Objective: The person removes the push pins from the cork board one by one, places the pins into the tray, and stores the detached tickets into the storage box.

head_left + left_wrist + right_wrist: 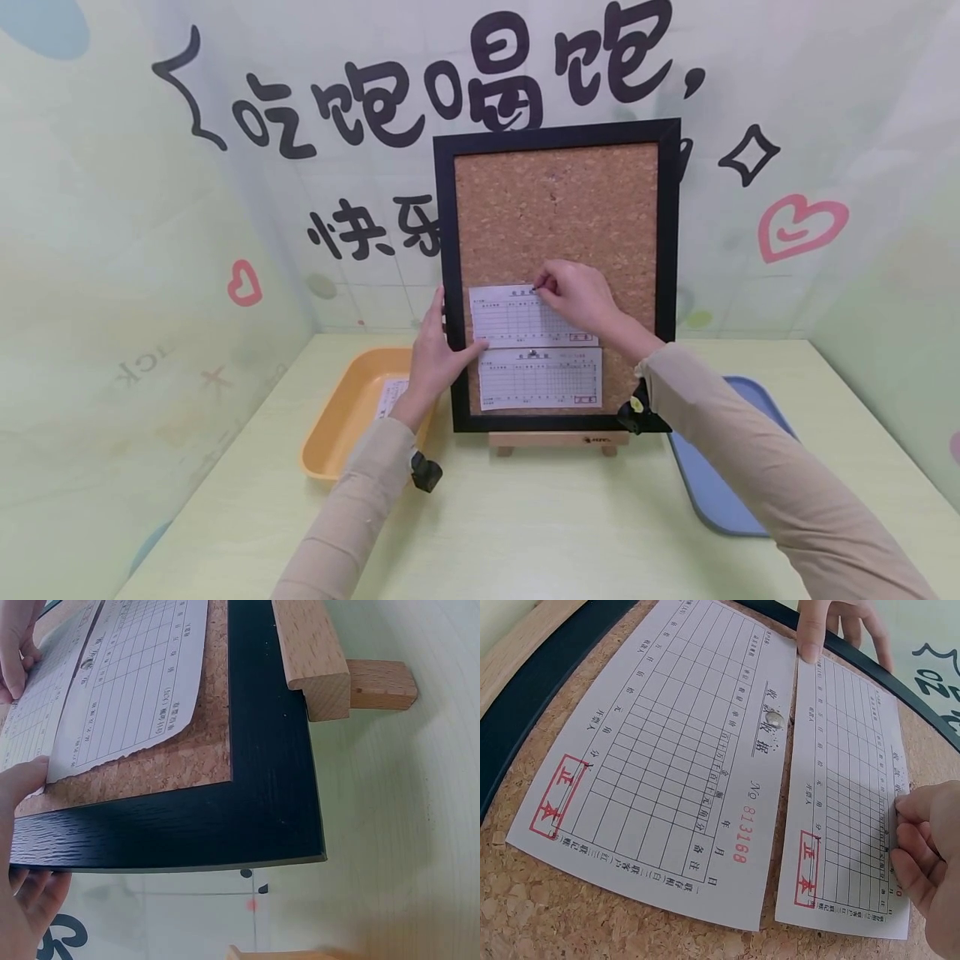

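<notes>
Well, a lettered wall (352, 179) backs the pale table (555, 517). Left hand (437, 357) grips the corkboard (558, 217); right hand (581, 293) pinches something tiny (hidden from me) at the upper receipt (502, 319).

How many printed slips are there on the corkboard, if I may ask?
2: the upper slip, partly covered by the right hand, and the lower slip, directly below it. Any stacked behind these would be hidden.

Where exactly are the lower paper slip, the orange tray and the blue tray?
Lower paper slip (667, 754), right wrist view: middle of its printed grid.
Orange tray (352, 423), head view: bare inside.
Blue tray (716, 490), head view: bare surface.
</notes>
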The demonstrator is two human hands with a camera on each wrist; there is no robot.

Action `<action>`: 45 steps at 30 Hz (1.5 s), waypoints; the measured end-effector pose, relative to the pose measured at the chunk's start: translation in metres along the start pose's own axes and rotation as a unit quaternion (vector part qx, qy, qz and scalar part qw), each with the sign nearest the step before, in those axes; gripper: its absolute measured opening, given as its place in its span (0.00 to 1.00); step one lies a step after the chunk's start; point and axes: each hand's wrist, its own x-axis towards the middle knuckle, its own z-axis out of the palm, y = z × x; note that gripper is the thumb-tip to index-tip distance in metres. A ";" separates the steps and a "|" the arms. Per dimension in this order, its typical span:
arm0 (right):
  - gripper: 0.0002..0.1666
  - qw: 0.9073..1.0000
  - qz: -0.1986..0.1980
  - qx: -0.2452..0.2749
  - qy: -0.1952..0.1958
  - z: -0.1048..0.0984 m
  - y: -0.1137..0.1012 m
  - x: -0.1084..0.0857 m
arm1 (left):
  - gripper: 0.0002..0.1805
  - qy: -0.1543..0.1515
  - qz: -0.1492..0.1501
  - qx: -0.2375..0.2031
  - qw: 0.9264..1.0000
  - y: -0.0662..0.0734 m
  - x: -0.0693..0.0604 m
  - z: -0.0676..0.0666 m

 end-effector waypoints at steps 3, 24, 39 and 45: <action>0.02 1.000 0.002 0.002 -0.005 -0.001 -0.001 0.000 | 0.55 -0.003 -0.002 -0.003 1.000 0.000 0.000 0.000; 0.03 1.000 0.014 0.012 -0.026 -0.003 -0.002 0.000 | 0.55 -0.001 0.005 -0.004 1.000 -0.002 -0.001 0.000; 0.05 0.997 -0.033 0.073 0.022 0.003 0.007 -0.010 | 0.55 0.004 0.008 -0.010 1.000 -0.003 -0.001 0.002; 0.06 0.996 -0.038 0.075 0.035 0.005 0.009 -0.012 | 0.54 0.004 0.006 -0.008 1.000 -0.003 -0.001 0.002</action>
